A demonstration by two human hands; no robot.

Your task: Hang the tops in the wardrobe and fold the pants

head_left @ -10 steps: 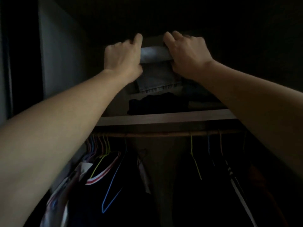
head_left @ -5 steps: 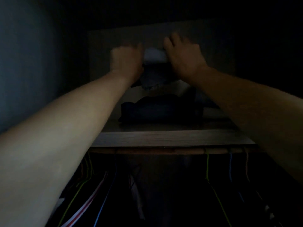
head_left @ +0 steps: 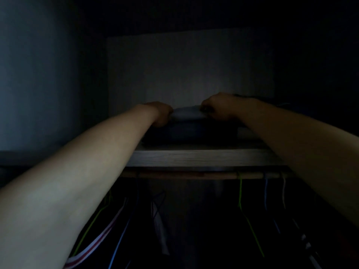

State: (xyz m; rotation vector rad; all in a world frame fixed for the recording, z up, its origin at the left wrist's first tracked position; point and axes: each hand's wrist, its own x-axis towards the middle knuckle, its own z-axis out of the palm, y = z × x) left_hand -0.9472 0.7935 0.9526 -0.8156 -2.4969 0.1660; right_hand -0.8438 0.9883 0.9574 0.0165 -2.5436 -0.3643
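In the dim wardrobe, folded light grey pants point(head_left: 187, 113) lie on top of a dark folded pile point(head_left: 191, 133) on the upper wooden shelf point(head_left: 204, 158). My left hand point(head_left: 160, 113) grips the left end of the grey pants, and my right hand point(head_left: 219, 107) grips the right end. Both arms reach forward over the shelf's front edge. The fingers are partly hidden behind the fabric.
Below the shelf runs a wooden hanging rod point(head_left: 184, 174) with coloured hangers: a green hanger point(head_left: 240, 193) and a blue hanger point(head_left: 266, 193) at the right, more at the lower left with dark tops and a red-and-white striped garment point(head_left: 93, 249). A wardrobe wall point(head_left: 38, 84) stands at the left.
Both hands have lowered the grey pants from mid-air down onto the dark pile on the shelf. The camera has tilted up, so the shelf sits lower in view.
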